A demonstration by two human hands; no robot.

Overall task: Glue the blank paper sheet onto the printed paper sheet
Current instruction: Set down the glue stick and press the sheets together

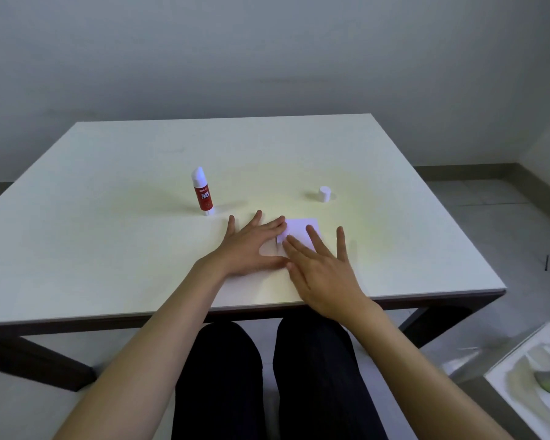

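Observation:
A small white paper sheet (300, 230) lies flat near the middle of the table, its blank side up; no print shows, and I cannot tell whether a second sheet lies under it. My left hand (251, 246) rests flat with fingers spread, its fingertips on the sheet's left edge. My right hand (321, 268) lies flat with fingers apart, covering the sheet's near part. A red glue stick (202, 192) stands upright and uncapped to the left, beyond my left hand. Its white cap (324, 194) stands apart on the right.
The white table (108, 233) reaches its front edge just behind my wrists. My dark-trousered legs (267, 376) are under it. A white tray-like object (534, 382) lies on the floor at the lower right. A grey wall stands behind the table.

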